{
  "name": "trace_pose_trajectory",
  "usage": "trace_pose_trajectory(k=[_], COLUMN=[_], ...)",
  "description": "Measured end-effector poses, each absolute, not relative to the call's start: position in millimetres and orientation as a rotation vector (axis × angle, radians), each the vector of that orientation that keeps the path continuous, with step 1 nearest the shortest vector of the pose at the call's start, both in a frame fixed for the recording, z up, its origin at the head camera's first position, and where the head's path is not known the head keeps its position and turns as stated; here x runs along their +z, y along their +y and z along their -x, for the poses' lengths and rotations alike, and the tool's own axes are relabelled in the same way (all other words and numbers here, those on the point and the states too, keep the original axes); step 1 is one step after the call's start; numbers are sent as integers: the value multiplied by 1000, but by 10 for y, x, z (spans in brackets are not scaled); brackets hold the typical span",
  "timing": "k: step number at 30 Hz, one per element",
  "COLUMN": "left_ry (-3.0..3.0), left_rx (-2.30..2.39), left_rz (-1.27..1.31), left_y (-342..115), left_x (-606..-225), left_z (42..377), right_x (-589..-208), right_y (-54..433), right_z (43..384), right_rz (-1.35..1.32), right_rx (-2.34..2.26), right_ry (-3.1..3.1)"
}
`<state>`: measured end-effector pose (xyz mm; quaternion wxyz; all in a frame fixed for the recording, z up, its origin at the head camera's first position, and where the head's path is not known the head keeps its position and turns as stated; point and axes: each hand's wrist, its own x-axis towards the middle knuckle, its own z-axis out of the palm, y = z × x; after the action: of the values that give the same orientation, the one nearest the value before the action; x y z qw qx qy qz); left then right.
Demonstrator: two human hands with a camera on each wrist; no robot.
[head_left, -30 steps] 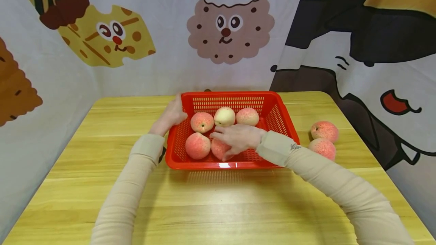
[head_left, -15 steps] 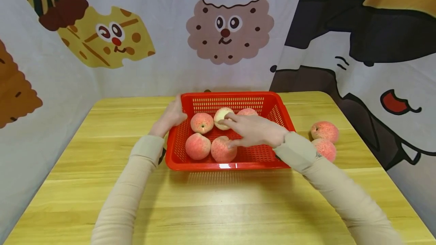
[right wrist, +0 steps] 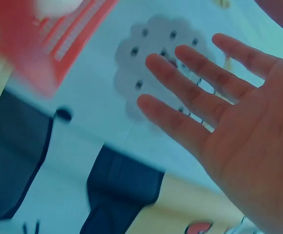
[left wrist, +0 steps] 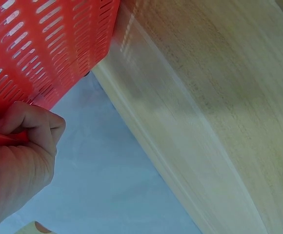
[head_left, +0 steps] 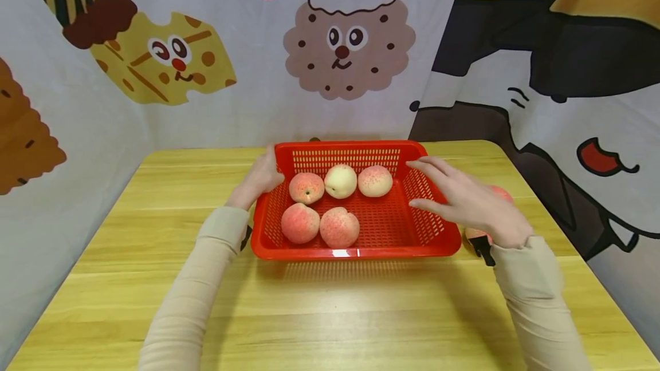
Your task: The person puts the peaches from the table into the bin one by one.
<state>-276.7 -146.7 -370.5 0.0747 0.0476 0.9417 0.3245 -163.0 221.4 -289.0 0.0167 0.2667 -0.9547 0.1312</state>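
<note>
A red slotted plastic basket (head_left: 356, 253) stands on the wooden table, with several peaches in it. Two are at its front left, one of them a pink peach (head_left: 340, 227); behind lie a pale peach (head_left: 341, 181) and others in a row. My left hand (head_left: 261, 173) grips the basket's left rim; in the left wrist view its fingers (left wrist: 31, 119) curl over that rim. Above the basket's right rim, my right hand (head_left: 466, 196) is spread and holds nothing. Beneath it two more peaches (head_left: 501, 192) lie on the table, mostly hidden by the hand.
The wooden table (head_left: 330, 314) reaches out in front of the basket and to both sides. Behind it hangs a white cloth (head_left: 247, 119) printed with cartoon figures, close to the table's back edge.
My right hand has let go of the front pink peach in the basket and moved right, out over the right rim toward the loose peaches. My left hand stays on the left rim.
</note>
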Motion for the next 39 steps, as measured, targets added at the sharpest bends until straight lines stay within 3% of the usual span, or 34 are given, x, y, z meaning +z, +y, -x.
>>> trace_pose_trajectory(k=[9,18,39], left_ry=[2838,2835,2840], left_rx=[970,980,981], left_rz=[-141,-141,-134], left_y=[-1464,-1468,-1461], left_x=[-3712,-3716,-3716], left_z=[2784,2784,2779], right_x=[-3118,-3602,-3954], right_y=[2895,3387,3472], right_z=[1485,1362,1345], right_rz=[-618,-629,-715], right_rx=[377,248,190], right_ry=[-3029,-3001,-2770])
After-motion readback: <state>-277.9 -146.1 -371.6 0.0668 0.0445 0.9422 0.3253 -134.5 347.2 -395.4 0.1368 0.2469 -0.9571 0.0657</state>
